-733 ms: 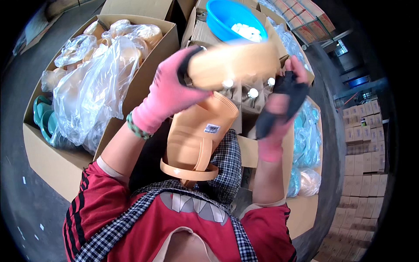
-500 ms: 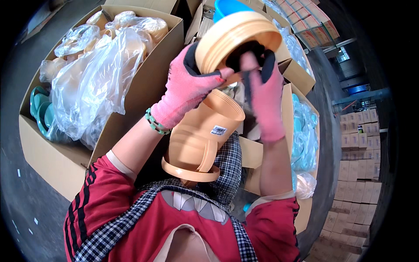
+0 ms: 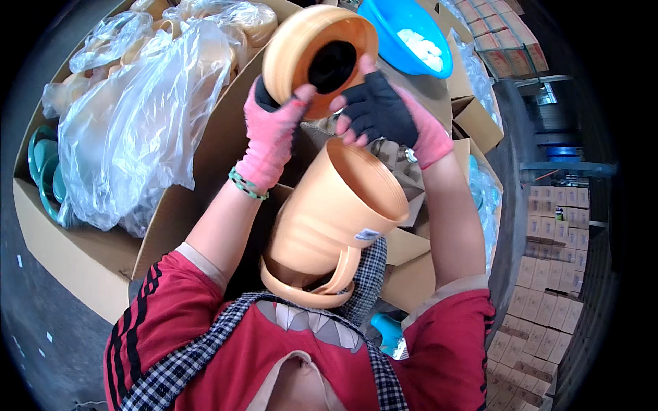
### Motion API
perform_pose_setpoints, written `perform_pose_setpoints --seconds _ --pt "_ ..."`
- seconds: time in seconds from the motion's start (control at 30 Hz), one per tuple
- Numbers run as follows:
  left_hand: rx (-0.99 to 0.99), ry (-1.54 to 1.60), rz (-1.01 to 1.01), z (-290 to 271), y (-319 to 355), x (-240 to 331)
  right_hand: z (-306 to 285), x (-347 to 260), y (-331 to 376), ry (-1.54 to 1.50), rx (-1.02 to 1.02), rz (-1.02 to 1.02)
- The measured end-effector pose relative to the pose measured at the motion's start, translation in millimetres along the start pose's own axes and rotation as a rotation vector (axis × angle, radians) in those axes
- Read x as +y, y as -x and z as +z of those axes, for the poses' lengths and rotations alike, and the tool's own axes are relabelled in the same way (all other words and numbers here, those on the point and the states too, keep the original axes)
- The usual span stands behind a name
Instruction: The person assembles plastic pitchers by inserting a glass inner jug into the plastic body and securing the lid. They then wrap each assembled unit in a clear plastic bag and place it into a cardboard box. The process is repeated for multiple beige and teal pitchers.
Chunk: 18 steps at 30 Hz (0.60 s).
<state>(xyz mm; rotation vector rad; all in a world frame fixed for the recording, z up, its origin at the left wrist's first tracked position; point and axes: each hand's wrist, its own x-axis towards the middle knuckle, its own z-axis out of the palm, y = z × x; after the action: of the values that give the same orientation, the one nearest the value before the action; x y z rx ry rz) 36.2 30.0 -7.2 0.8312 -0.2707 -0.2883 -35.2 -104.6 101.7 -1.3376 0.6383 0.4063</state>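
Note:
In my left hand (image 3: 274, 130), gloved in pink and black, is a round peach plastic lid (image 3: 291, 51); my fingers curl round its left rim. Its hollow side shows a black disc (image 3: 332, 66) in the middle. My right hand (image 3: 380, 113), in a matching glove, is beside the lid's lower right edge with fingers apart; whether a fingertip touches the lid is unclear. Below both hands, a peach plastic jug (image 3: 322, 212) leans against my front, its mouth tilted up to the right. It has a side handle (image 3: 343, 270), a broad rimmed base and a small label.
On the left stands a large carton (image 3: 75, 257) of plastic-wrapped peach and teal ware. A blue basin (image 3: 384, 27) with white pieces sits at the far right of the lid. Open cartons (image 3: 411, 270) line the right, and stacked boxes (image 3: 541, 274) stand beyond.
The lid has moved left and turned, so its black disc faces me more. My right hand has turned over and come away from inside the lid. The jug looks slightly shifted right.

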Motion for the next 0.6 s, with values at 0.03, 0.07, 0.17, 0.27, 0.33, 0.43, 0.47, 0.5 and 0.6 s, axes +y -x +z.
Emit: perform_pose_setpoints --seconds 0.03,0.07,0.17,0.27,0.33,0.43,0.47,0.5,0.6 --pt "0.049 0.133 -0.052 -5.7 -9.7 -7.1 -16.8 -3.5 -8.0 -0.059 -0.064 -0.148" --pt "0.101 0.229 -0.076 -10.2 -18.4 -11.0 -32.9 -3.5 -22.3 -0.086 0.167 -0.295" --pt "0.213 0.361 -0.153 -20.9 -33.8 -35.2 -101.4 31.0 -66.3 0.505 0.627 -0.387" --pt "0.252 0.351 -0.275 -32.1 -43.2 -43.1 -99.1 75.0 -112.6 1.262 0.636 -0.296" --pt "0.219 0.345 -0.325 -30.5 -41.4 -40.6 -87.2 77.4 -124.8 1.368 0.443 -0.181" --pt "0.181 0.316 -0.325 -29.6 -42.3 -38.0 -91.2 81.2 -143.1 1.383 0.332 -0.166" --pt "0.175 0.304 -0.321 -30.4 -41.3 -40.5 -95.4 85.8 -146.2 1.439 0.322 -0.175" --pt "0.169 0.292 -0.308 -32.0 -42.4 -40.9 -93.1 85.3 -148.1 1.498 0.310 -0.192" --pt "0.162 0.257 -0.289 -31.1 -41.7 -40.1 -96.4 91.3 -155.1 1.401 0.342 -0.294"
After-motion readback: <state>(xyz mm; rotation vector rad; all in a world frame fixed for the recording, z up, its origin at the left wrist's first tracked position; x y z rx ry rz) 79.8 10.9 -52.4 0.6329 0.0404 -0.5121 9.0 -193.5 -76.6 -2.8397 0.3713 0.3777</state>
